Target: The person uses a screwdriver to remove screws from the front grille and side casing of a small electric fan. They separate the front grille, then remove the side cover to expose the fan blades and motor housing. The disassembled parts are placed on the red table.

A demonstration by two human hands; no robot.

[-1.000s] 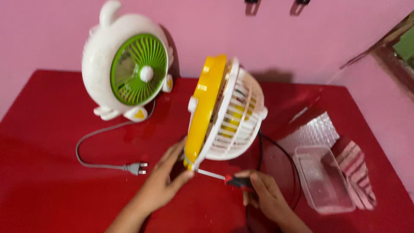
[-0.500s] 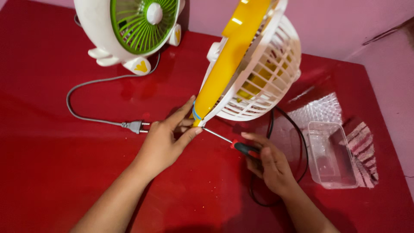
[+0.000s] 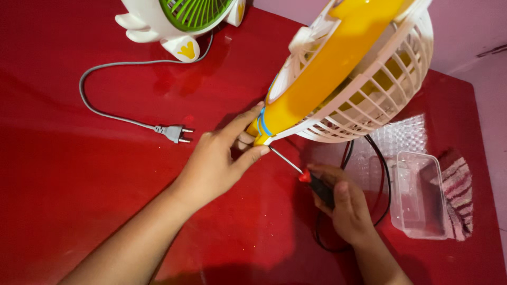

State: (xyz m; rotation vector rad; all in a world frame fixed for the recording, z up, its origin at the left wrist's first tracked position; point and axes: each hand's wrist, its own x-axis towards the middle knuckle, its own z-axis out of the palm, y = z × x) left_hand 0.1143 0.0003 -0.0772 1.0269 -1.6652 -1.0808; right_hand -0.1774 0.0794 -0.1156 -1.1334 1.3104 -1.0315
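A yellow and white fan [image 3: 348, 74] stands tilted on the red table [image 3: 79, 174]. My left hand [image 3: 222, 158] grips its lower yellow edge between thumb and fingers. My right hand [image 3: 346, 208] holds a screwdriver [image 3: 303, 174] with a red and black handle; its metal tip touches the fan's bottom edge beside my left thumb.
A white and green fan [image 3: 179, 21] stands at the back, its grey cord and plug [image 3: 171, 132] lying on the table. A clear plastic box [image 3: 420, 195], a striped cloth [image 3: 459, 198], bubble wrap [image 3: 401, 137] and a black cable [image 3: 383, 179] lie at the right.
The view has come closer and lower. The yellow fan is tilted further, and the screwdriver tip stays at its bottom edge with both hands holding on.
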